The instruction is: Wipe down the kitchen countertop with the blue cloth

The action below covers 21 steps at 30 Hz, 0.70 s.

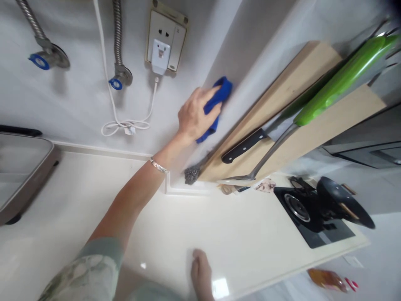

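My left hand [196, 112], with a bracelet on its wrist, presses a bunched blue cloth [216, 100] against the side of a grey-white wall corner. Its fingers are wrapped over the cloth. Low in the view, my right hand [201, 271] is at the white countertop [175, 225], its fingers curled in and nothing visible in them. Right of the cloth are a wooden board [300, 75], a black-handled knife [244, 146] and a green-handled spatula [341, 79]. A dark scouring pad [191, 174] hangs below the cloth.
A wall socket [166, 37] with a white plug and looped cord is left of the cloth, near two blue-knobbed valves [115, 83]. A metal-edged appliance [25, 179] stands far left. Rightward are a wok [341, 200] on a black stove [319, 240] and an orange bottle [327, 279].
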Each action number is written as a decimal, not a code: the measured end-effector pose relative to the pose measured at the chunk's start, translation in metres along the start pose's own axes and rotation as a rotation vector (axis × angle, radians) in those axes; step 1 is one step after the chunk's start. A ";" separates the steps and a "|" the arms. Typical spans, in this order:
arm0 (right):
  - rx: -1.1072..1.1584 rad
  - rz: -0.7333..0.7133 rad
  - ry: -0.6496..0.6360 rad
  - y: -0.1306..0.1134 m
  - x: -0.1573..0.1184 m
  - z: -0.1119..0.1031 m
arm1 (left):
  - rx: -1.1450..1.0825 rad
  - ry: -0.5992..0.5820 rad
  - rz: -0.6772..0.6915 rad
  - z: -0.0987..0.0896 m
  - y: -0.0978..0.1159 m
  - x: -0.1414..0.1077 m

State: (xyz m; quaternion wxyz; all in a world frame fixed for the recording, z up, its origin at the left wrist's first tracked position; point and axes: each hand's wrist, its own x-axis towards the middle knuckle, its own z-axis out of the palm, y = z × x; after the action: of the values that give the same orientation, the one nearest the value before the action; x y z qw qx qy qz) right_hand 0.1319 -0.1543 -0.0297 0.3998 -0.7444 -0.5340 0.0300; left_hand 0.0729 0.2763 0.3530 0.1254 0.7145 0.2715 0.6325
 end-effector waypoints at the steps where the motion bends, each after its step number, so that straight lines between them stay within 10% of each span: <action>1: 0.003 0.004 -0.003 0.000 0.000 0.000 | -0.004 0.003 -0.005 0.001 -0.001 -0.007; 8: -0.027 0.008 -0.026 0.005 -0.003 -0.001 | -0.001 -0.137 -0.187 0.002 -0.051 -0.104; 16: -0.049 0.097 -0.065 0.022 -0.014 0.003 | 0.156 -0.399 -0.721 0.016 -0.143 -0.250; 21: -0.076 0.109 -0.070 0.018 -0.013 0.001 | 0.241 -0.504 -0.767 0.017 -0.155 -0.266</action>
State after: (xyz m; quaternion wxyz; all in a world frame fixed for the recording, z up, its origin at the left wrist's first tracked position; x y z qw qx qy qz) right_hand 0.1401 -0.1666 -0.0463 0.3503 -0.7855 -0.5070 0.0575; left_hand 0.0399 0.2607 0.0471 0.3283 0.7033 0.5482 0.3115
